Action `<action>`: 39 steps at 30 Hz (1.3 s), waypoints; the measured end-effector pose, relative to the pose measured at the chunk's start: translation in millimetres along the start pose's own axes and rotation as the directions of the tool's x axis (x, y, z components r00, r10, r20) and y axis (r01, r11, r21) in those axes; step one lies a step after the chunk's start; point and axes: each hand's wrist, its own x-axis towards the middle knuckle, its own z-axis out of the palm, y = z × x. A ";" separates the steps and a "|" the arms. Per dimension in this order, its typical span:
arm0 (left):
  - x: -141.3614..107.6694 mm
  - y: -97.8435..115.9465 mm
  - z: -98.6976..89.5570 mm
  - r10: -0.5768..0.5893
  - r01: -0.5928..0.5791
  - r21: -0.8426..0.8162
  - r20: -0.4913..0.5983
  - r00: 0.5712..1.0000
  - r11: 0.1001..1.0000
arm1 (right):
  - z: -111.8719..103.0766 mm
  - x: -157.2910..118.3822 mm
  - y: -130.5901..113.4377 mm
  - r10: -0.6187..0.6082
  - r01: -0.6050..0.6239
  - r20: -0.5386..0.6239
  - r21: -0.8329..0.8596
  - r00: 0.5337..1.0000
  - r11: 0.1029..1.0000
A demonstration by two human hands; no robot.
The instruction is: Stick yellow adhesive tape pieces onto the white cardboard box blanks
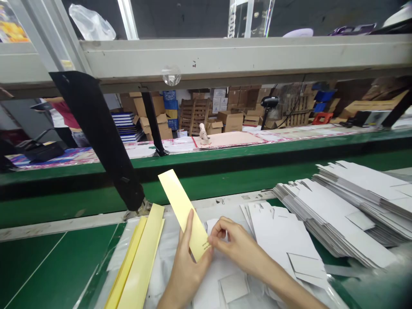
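Observation:
A long yellow strip [182, 204] with small dark print near its lower end is held up at a slant. My left hand [189, 262] grips its lower part, fingers along one side and thumb on the other. At the strip's lower right edge, beside the print, my right hand [230, 240] is closed in a pinch; what lies between its fingertips is too small to make out. More yellow strips [141, 257] lie in a stack to the left. Flat white folded cartons [280, 240] lie under and to the right of my hands.
Further stacks of white cartons [337, 214] fill the right side. A black-wrapped post [103, 141] stands at the left. Behind the bench runs a green ledge [225, 171], with a pale beam [225, 58] above. A person [69, 116] is at the far left.

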 end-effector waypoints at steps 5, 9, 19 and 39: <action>2.3 -0.6 -0.8 -0.041 0.041 -0.003 -0.021 0.999 0.999 | -9.0 -0.8 -13.2 -0.057 0.044 0.097 0.135 0.994 0.990; 4.8 -0.8 -0.4 -0.077 0.080 0.082 -0.034 0.996 0.993 | -22.2 17.0 12.4 0.045 -0.066 0.105 0.203 0.993 0.977; 11.5 -24.6 4.1 -0.203 0.171 0.503 0.010 0.979 0.847 | 0.5 33.6 73.1 0.199 -0.200 0.022 0.070 0.980 0.977; 11.0 -26.4 5.7 -0.191 0.163 0.568 -0.009 0.981 0.807 | 8.8 31.8 66.6 0.197 -0.201 -0.043 -0.123 0.979 0.972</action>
